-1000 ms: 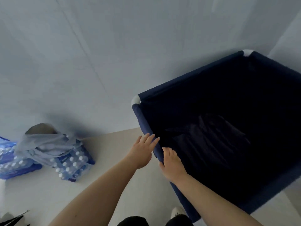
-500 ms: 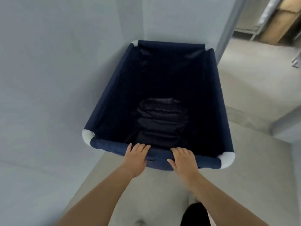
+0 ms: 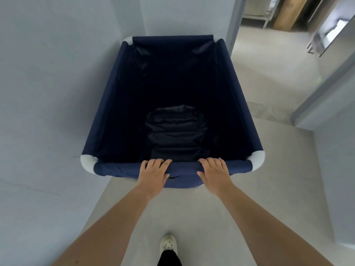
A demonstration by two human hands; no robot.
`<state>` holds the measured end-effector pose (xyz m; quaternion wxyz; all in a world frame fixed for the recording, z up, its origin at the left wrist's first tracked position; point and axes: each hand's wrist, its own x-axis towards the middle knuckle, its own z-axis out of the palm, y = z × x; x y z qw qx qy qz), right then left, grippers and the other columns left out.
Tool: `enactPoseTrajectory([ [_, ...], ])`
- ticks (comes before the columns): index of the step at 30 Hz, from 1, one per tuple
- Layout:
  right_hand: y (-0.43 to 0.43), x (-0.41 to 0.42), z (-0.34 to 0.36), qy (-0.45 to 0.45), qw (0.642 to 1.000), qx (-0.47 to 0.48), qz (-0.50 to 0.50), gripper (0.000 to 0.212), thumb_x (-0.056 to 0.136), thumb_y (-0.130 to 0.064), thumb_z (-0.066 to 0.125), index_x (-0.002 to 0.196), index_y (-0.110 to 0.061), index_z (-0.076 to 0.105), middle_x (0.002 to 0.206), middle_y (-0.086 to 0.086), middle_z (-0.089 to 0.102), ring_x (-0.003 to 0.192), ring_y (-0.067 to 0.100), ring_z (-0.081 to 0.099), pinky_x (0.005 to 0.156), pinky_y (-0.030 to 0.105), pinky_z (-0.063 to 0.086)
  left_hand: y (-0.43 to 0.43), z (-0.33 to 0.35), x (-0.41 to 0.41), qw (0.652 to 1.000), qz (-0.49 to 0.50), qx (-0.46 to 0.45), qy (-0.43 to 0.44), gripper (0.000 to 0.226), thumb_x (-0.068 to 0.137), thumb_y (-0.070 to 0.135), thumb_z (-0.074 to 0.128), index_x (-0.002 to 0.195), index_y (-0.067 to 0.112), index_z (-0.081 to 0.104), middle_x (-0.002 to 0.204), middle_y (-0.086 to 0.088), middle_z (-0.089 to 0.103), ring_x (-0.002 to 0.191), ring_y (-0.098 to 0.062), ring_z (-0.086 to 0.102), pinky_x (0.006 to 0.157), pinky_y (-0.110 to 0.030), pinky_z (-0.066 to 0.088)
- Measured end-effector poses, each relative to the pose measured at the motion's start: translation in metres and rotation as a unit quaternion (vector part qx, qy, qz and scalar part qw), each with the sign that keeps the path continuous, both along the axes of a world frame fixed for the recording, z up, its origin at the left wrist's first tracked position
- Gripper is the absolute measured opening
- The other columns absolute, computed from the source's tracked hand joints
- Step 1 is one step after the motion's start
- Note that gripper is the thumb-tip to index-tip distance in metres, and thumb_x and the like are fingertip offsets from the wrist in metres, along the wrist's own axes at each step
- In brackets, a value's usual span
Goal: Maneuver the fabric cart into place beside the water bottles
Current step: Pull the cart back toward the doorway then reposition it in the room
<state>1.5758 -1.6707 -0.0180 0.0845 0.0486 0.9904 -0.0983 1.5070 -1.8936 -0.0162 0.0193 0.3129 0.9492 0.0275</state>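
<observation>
The navy fabric cart (image 3: 107, 112) with white corner joints stands straight in front of me, its left side close along the pale wall and its far end in the corner. A dark crumpled bundle (image 3: 175, 131) lies in its bottom. My left hand (image 3: 152, 174) and my right hand (image 3: 214, 172) both rest over the cart's near top rail, fingers curled on the fabric. The water bottles are out of view.
A pale wall (image 3: 48, 93) runs along the left. To the right, a doorway opens onto beige floor (image 3: 269, 73) with metal legs and a wooden panel (image 3: 284, 14) beyond. A grey door frame (image 3: 324, 89) juts in at right. My white shoe (image 3: 168, 244) is below.
My view swung right, away from the water bottle packs, which left the frame. Both hands went from the cart's corner to its near rail, and the cart now sits squarely ahead of me.
</observation>
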Motion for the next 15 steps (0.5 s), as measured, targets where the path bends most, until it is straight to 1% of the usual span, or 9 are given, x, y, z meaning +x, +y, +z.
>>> enactPoseTrajectory([
  [4,-0.003,0.046,0.003,-0.005,0.999,-0.028,0.027,0.043,0.096,-0.038,0.036,0.136,-0.022,0.031,0.129,0.0,0.047,0.121,0.022,0.039,0.111,0.034,0.016,-0.016,0.004,0.043,0.999,-0.021,-0.009,0.029,0.044,0.085,0.033,0.062,0.127,0.023,0.052,0.103,-0.002,0.064,0.089,-0.026,0.057,0.082,-0.042,0.044],
  [8,0.003,0.091,0.01,-0.022,0.996,-0.066,0.058,0.04,0.095,-0.037,0.041,0.132,-0.023,0.038,0.126,-0.003,0.05,0.117,0.019,0.042,0.105,0.03,0.023,-0.027,0.007,0.096,0.999,-0.031,-0.011,0.01,0.044,0.087,0.037,0.058,0.129,0.026,0.05,0.101,0.0,0.064,0.087,-0.025,0.057,0.079,-0.039,0.046],
  [10,0.007,0.112,0.012,-0.03,0.994,-0.074,0.069,0.039,0.094,-0.04,0.042,0.13,-0.025,0.041,0.123,-0.006,0.053,0.114,0.016,0.045,0.102,0.029,0.026,-0.034,0.004,0.116,0.996,-0.086,-0.019,0.024,0.046,0.086,0.041,0.06,0.129,0.025,0.05,0.097,0.003,0.065,0.082,-0.021,0.059,0.073,-0.034,0.049],
  [12,0.01,0.134,0.012,-0.023,0.994,-0.062,0.089,0.039,0.094,-0.042,0.041,0.129,-0.026,0.042,0.12,-0.008,0.054,0.111,0.016,0.047,0.1,0.029,0.028,-0.042,0.003,0.131,0.985,-0.155,-0.04,0.063,0.049,0.084,0.044,0.062,0.127,0.023,0.052,0.092,0.007,0.066,0.077,-0.015,0.06,0.068,-0.028,0.051],
  [14,0.011,0.153,0.011,-0.01,0.993,-0.043,0.108,0.038,0.094,-0.043,0.04,0.127,-0.026,0.043,0.117,-0.008,0.055,0.107,0.016,0.049,0.098,0.03,0.031,-0.048,0.001,0.143,0.974,-0.208,-0.048,0.081,0.05,0.087,0.045,0.055,0.13,0.02,0.048,0.094,0.008,0.066,0.078,-0.013,0.06,0.069,-0.026,0.051],
  [15,0.011,0.162,0.01,-0.006,0.993,-0.036,0.114,0.038,0.093,-0.044,0.039,0.126,-0.026,0.044,0.115,-0.009,0.055,0.106,0.016,0.049,0.096,0.03,0.032,-0.051,-0.001,0.149,0.969,-0.226,-0.054,0.082,0.05,0.09,0.046,0.047,0.132,0.019,0.045,0.095,0.008,0.065,0.079,-0.013,0.059,0.07,-0.027,0.051],
])
